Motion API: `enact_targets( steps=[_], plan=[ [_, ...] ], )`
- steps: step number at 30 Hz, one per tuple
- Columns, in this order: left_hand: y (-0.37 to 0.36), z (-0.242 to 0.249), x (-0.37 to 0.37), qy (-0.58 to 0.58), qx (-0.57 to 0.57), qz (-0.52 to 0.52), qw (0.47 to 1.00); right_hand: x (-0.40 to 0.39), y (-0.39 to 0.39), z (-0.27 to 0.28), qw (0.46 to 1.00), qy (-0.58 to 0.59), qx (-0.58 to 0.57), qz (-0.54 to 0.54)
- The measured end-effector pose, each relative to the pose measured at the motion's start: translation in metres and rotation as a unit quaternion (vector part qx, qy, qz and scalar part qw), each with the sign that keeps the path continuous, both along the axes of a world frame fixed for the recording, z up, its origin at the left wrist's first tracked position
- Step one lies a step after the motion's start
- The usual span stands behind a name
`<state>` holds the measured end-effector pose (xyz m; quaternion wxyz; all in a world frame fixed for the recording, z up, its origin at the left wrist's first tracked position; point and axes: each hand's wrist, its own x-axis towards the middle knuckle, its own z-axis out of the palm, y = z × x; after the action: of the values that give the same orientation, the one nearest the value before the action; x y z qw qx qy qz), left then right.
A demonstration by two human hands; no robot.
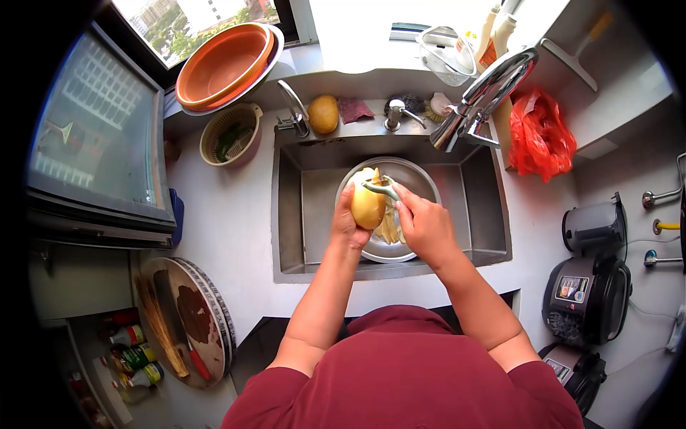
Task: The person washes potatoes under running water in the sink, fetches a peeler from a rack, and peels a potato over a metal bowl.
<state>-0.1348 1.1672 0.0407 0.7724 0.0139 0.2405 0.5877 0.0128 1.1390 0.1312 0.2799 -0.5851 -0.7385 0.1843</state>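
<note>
My left hand (346,220) is wrapped round a yellow oval fruit or vegetable (369,209), holding it upright over a round metal basin (426,174). Its upper end looks paler, with the skin off. Between the fingers of my right hand (426,223) is a pale green peeler (383,189), its head against the upper side of the yellow piece. Strips of peel (389,227) lie in the basin below. The basin stands in the steel sink (316,187). The exact kind of the yellow piece cannot be made out.
Behind the sink are a small tap (294,107), another yellow round fruit (323,114), a soap dispenser (395,114) and a large faucet (475,104). A red plastic bag (541,136) hangs right. At left are a basket (239,146) and a round chopping board (187,304) with a knife.
</note>
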Motion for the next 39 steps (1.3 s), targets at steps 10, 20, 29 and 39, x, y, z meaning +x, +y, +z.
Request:
enact_targets(
  steps=[10,20,29,39],
  plan=[
    [0.023,-0.011,0.009,-0.048,-0.162,0.078,0.983,-0.007,-0.033,-0.010,1.000,-0.012,-0.015,-0.017],
    [0.020,-0.008,0.033,-0.031,-0.230,0.129,0.964,-0.003,-0.046,-0.030,0.998,0.017,-0.041,-0.054],
    [0.039,-0.014,0.011,-0.056,-0.130,0.121,0.983,0.009,-0.047,-0.047,0.963,0.247,-0.015,-0.106],
    [0.011,0.014,0.017,0.020,-0.013,0.086,0.996,-0.007,0.010,-0.027,0.948,0.310,-0.020,-0.065]
  ],
)
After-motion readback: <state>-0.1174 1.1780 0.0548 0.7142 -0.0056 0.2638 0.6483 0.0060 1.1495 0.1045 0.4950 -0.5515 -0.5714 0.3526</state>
